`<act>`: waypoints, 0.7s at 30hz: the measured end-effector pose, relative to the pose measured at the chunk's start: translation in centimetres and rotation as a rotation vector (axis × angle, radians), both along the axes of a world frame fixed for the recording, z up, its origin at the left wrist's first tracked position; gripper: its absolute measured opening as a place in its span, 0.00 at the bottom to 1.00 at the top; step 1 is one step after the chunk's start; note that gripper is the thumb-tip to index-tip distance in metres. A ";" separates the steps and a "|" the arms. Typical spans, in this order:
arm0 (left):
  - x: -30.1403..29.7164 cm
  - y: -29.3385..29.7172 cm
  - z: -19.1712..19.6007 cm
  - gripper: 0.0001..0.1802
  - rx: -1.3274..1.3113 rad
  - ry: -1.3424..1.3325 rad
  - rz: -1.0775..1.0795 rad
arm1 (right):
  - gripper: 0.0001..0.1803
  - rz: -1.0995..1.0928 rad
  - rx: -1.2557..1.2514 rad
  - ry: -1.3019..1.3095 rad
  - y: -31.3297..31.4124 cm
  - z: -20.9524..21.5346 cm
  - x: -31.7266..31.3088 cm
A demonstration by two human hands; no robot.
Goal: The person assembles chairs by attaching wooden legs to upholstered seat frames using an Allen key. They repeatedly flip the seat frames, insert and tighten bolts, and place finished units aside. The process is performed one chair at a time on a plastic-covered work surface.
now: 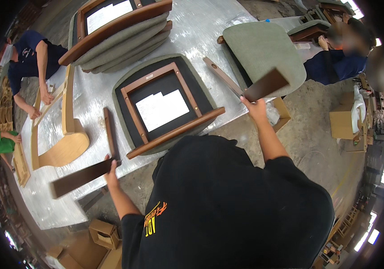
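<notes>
My left hand (111, 170) grips a dark brown angled wooden chair part (84, 178) at its corner, left of the table's near edge. A wide board points away to the left and a slimmer bar rises from the joint. In my right hand (255, 109) is a similar angled wooden chair part (266, 85), its wide board tilted over a grey-green seat. Between the two hands an upholstered chair seat (133, 77) lies upside down, its black underside and brown wooden frame facing up. White paper (161, 110) covers the middle of that underside.
A stack of upholstered seats (124, 45) stands at the far left of the wrapped table (201, 27). Another seat (263, 49) sits far right. People work on a pale wooden chair frame (68, 107) and around the table. Cardboard boxes (342, 121) stand on the floor.
</notes>
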State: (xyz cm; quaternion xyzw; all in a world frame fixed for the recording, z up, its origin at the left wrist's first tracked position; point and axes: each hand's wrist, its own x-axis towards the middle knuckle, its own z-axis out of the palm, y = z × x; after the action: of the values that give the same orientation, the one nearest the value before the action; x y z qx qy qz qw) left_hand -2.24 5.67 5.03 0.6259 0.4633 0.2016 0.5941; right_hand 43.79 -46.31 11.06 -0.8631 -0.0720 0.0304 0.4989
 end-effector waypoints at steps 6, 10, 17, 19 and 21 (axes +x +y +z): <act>-5.6 0.5 16.8 0.27 0.361 0.416 0.039 | 0.26 0.056 -0.489 -0.393 -1.1 16.3 -2.3; -4.0 -0.6 22.3 0.19 0.309 0.509 -0.114 | 0.32 0.178 -0.916 -0.158 -0.1 15.4 -1.2; -0.2 -3.1 5.4 0.25 0.404 0.840 -0.186 | 0.46 0.282 -1.007 0.105 1.7 -0.6 -3.0; 0.3 -3.6 0.6 0.37 0.454 0.827 -0.235 | 0.50 0.302 -0.984 0.120 2.3 -4.0 -2.9; 1.3 -3.4 -2.5 0.43 0.363 0.837 -0.238 | 0.51 0.283 -1.003 0.112 2.6 -5.6 -2.4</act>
State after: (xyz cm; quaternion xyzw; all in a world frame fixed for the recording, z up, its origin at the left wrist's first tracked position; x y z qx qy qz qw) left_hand -0.90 2.31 2.55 0.7958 0.5454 -0.0600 0.2563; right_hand 41.42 -43.68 5.48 -0.9748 -0.1378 0.1742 0.0185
